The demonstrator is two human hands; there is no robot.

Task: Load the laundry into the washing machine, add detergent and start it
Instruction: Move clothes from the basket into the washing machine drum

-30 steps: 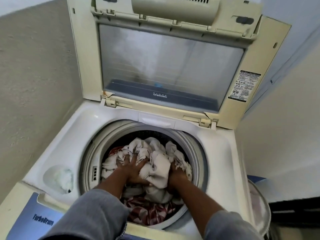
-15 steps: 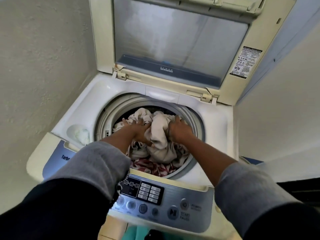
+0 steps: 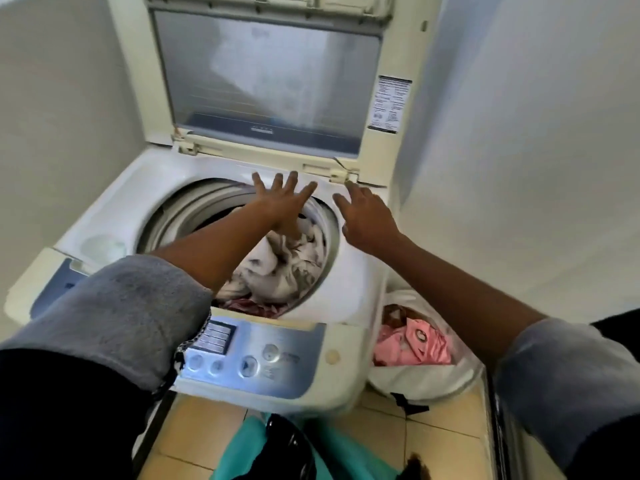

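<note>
A cream top-loading washing machine (image 3: 145, 181) stands with its lid (image 3: 266, 74) raised upright. White and red patterned laundry (image 3: 277, 268) fills the drum. My left hand (image 3: 282, 199) hovers over the far rim of the drum, fingers spread, holding nothing. My right hand (image 3: 367, 216) is raised above the machine's right top surface near the lid hinge, fingers apart and empty. The control panel (image 3: 249, 358) with buttons lies at the front edge, partly hidden by my left sleeve.
A white bag (image 3: 426, 379) with pink clothes sits on the floor right of the machine. Walls close in on the left and right. A round recess (image 3: 100, 245) is at the top's left corner. Teal cloth (image 3: 249, 452) lies on the tiled floor below.
Both hands have let go of the laundry and lifted out of the drum toward the lid. The camera has pulled back, showing the panel and the bag.
</note>
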